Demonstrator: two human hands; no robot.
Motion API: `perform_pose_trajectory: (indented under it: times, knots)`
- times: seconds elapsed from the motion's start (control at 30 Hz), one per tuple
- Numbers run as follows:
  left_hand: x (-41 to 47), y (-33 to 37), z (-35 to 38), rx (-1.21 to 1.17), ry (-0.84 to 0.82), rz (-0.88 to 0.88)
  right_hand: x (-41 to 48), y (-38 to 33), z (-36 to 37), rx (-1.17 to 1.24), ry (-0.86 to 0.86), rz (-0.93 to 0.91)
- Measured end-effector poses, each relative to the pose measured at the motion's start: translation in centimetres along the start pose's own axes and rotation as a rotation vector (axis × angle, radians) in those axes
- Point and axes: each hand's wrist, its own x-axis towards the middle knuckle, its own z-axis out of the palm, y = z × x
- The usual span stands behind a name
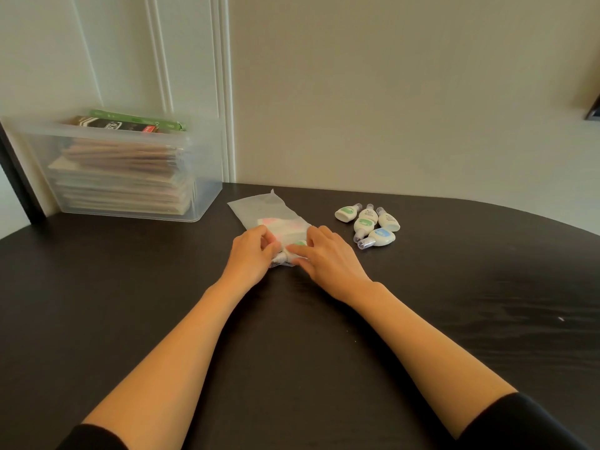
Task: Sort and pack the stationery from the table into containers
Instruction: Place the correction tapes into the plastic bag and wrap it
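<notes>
A frosted plastic bag (259, 207) lies on the dark table (130, 287), with pink and green correction tapes showing faintly through it. My left hand (251, 254) pinches the bag's near end on the left side. My right hand (324, 254) lies on the near end from the right, its fingers stretched over a green-labelled correction tape (299, 243) at the bag's mouth. To the right of the bag sits a loose cluster of several cream correction tapes (368, 224) with green and blue labels.
A translucent plastic bin (207, 190) stands at the back left against the wall, stacked with flat paper packs and topped by dark and green boxes (130, 123). The table's curved edge runs along the right.
</notes>
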Motion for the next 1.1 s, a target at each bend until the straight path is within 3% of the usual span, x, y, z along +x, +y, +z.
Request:
perform_pose_trajectory:
  times: [0.33, 0.57, 0.7, 0.87, 0.97, 1.1]
  knots:
    - [0.4, -0.1, -0.5, 0.095, 0.030, -0.012, 0.5, 0.7, 0.2, -0.140, -0.033, 0.213]
    - [0.0, 0.9, -0.7, 0.297, -0.118, 0.049, 1.5, 0.4, 0.7, 0.057, -0.171, 0.319]
    - [0.1, 0.4, -0.6, 0.471, -0.050, 0.036, 1.6, 0.6, 0.9, 0.148, -0.199, 0.418]
    - [0.1, 0.2, -0.6, 0.312, -0.022, -0.155, 1.2, 0.9, 1.3, 0.358, -0.050, 0.514]
    - [0.2, 0.9, -1.3, 0.130, -0.058, -0.140, 0.9, 1.0, 1.0, 0.518, 0.079, 0.557]
    - [0.1, 1.3, -1.2, 0.124, -0.033, -0.090, 0.7, 1.8, 1.2, 0.707, 0.042, 0.636]
